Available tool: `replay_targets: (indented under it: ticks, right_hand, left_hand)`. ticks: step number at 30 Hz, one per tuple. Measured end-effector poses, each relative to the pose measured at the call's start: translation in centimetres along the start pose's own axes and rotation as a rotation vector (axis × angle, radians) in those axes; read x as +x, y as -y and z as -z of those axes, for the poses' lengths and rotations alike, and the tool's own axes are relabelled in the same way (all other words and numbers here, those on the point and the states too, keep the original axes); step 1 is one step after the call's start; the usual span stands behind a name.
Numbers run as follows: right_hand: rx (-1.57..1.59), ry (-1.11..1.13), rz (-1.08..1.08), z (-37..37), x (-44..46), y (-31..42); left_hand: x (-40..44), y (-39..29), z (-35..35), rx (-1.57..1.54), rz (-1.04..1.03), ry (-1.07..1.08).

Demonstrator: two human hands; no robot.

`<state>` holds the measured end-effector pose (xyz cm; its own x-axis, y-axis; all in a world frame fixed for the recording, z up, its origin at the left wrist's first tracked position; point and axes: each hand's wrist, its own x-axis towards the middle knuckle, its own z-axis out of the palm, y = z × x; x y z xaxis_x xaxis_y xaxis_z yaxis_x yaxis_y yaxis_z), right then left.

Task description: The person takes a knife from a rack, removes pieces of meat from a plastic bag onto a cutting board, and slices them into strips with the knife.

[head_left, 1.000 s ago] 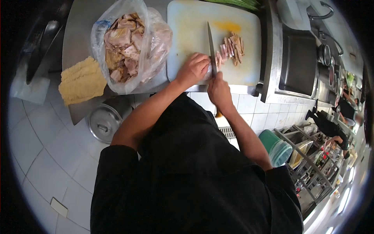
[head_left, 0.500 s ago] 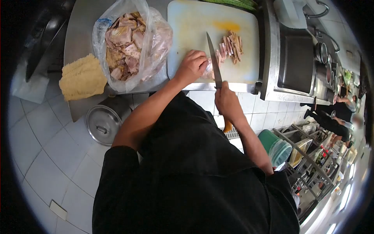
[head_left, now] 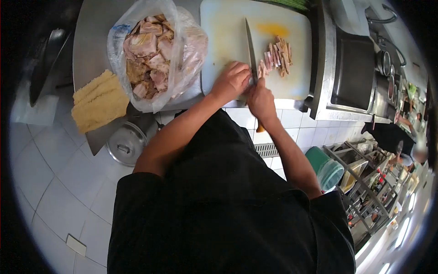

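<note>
My left hand (head_left: 232,83) is closed, its curled fingers pressing a piece of meat against the near part of the white cutting board (head_left: 221,27). Most of that piece is hidden behind the hands and the blade. Wrapped round the handle of a long kitchen knife (head_left: 250,45) is my right hand (head_left: 262,100); the blade points away from me, right beside my left fingertips. Just right of the blade lie freshly cut slices, and beyond them a small heap of meat strips (head_left: 284,57).
An open plastic bag of meat chunks (head_left: 146,50) stands left of the board, near a folded tan cloth (head_left: 100,100) at the counter's edge. A sink (head_left: 351,73) is on the right. Below are a lidded pot (head_left: 127,144) and a green bucket (head_left: 319,162). A person works far right.
My right hand and the knife have moved forward and slightly left, closer to my left hand. The view has shifted a little. My left hand keeps its hold on the meat.
</note>
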<state>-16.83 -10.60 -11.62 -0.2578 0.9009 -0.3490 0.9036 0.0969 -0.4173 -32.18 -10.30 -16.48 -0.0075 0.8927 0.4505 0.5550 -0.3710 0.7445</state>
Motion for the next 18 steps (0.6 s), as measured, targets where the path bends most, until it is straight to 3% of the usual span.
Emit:
replay_targets:
  ticks: [5, 6, 8, 10, 13, 16, 18]
  right_hand:
    - [0.073, -0.038, 0.109, 0.5, 2.3, -2.2]
    - [0.152, 0.049, 0.063, 1.7, 3.3, -1.9]
    - [0.028, -0.165, 0.410, 1.2, 6.5, -5.2]
    - [0.266, 0.152, 0.072, 6.6, 5.8, -1.2]
    - [0.378, 0.118, -0.011, 9.9, 4.5, 0.4]
    - [0.471, 0.074, -0.033, 10.6, 2.9, -0.2]
    - [0.510, 0.069, -0.060, 11.2, 1.4, -0.9]
  left_hand:
    - [-0.2, 0.3, -0.2, 0.006, -0.025, 0.005]
    - [-0.6, -0.2, -0.3, -0.002, -0.038, 0.016]
    - [-0.3, 0.1, -0.2, -0.004, -0.020, 0.019]
    - [-1.0, -0.3, -0.1, -0.030, 0.005, 0.024]
    - [-1.7, -3.5, 1.5, 0.068, -0.040, 0.045]
    - [-4.0, -6.1, 0.9, 0.144, -0.248, 0.295]
    - [-5.0, -6.5, 0.3, 0.193, -0.308, 0.330]
